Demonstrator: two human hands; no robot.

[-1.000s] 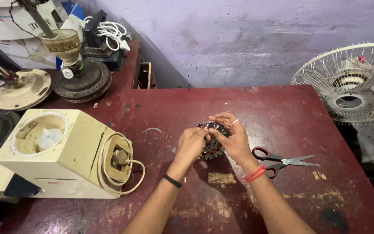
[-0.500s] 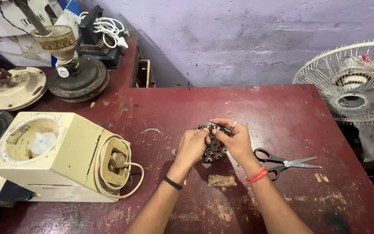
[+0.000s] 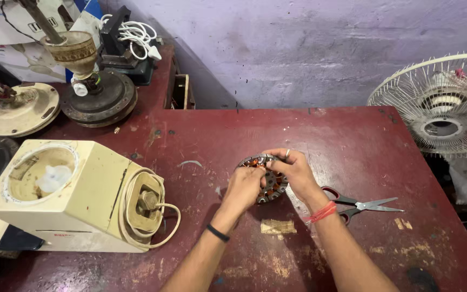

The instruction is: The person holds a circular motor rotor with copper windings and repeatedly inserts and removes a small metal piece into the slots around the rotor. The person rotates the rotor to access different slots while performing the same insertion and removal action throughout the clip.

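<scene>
A round motor stator (image 3: 270, 186) with copper windings and a metal core stands tilted on the dark red table (image 3: 352, 140). My left hand (image 3: 243, 190) grips its left side, a black band on the wrist. My right hand (image 3: 294, 170) holds its upper right rim with fingers pinched at the top, a ring on one finger and a red thread on the wrist. Both hands cover most of the stator.
Red-handled scissors (image 3: 363, 206) lie just right of my right wrist. A cream mixer base (image 3: 77, 197) with its cord wound on the side sits at the left. Ceiling fan motors (image 3: 98, 97) stand at the back left, a white table fan (image 3: 444, 108) at the right edge, a paper scrap (image 3: 278, 226) near my arms.
My hands and the stator stay in the same spot on the table. My right fingers have shifted slightly along the top rim. The view has drifted a little.
</scene>
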